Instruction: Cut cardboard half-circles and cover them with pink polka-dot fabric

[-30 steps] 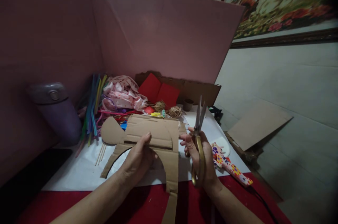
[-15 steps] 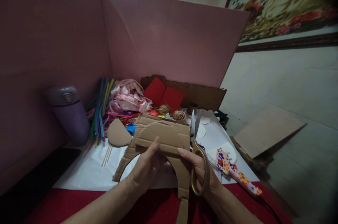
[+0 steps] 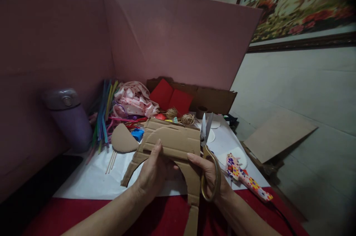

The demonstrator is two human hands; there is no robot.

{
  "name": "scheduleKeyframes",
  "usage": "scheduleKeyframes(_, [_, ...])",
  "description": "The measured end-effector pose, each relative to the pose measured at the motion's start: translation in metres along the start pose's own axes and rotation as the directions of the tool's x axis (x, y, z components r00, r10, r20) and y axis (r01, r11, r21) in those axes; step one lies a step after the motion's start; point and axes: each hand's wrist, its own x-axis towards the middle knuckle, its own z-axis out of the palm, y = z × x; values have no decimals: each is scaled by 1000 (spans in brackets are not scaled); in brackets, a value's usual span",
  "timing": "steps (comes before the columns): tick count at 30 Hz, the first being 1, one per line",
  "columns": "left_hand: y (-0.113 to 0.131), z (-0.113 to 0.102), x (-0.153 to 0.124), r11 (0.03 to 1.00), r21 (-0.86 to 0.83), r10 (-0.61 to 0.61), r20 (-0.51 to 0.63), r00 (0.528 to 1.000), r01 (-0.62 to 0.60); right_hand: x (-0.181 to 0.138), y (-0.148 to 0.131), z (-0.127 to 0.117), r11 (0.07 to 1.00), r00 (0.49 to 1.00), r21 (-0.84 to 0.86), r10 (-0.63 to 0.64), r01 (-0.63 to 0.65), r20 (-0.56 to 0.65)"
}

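Observation:
My left hand [image 3: 151, 171] is closed on a brown cardboard piece [image 3: 172, 143] with a curved cut edge, thumb on its front, holding it above the table. My right hand [image 3: 210, 174] grips gold-handled scissors [image 3: 207, 147], blades pointing up and slightly apart at the cardboard's right edge, while its forefinger touches the cardboard. A long strip of the cardboard hangs down between my wrists.
White paper [image 3: 91, 180] covers the red table. A cardboard semicircle [image 3: 122, 139], sticks, coloured straws [image 3: 104, 117], pink cloth [image 3: 133, 98], red sheets [image 3: 171, 98], twine balls and a purple flask [image 3: 69, 117] lie behind. A patterned glue gun [image 3: 244, 176] lies right. Pink boards wall the back.
The scissors came down from an upright hold beside the cardboard to its right edge. The cardboard was lifted and tilted toward me, and my right forefinger now rests on it.

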Motion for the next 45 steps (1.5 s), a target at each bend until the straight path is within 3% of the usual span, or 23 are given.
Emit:
scheduleKeyframes(16, [0,-10,4,998,27,-60,-80,995,62,-4,-6,6,1000,999,-29,-8,7,-38])
scheduleKeyframes(25, [-1,-10,6,997,-5,-78,-102,992,78,-2,-13,11,976,967,15,216,-215,-134])
scheduleKeyframes(45, [-1,-11,5,999,21,-36,-95,995,38,-3,-12,10,975,962,17,223,-223,-157])
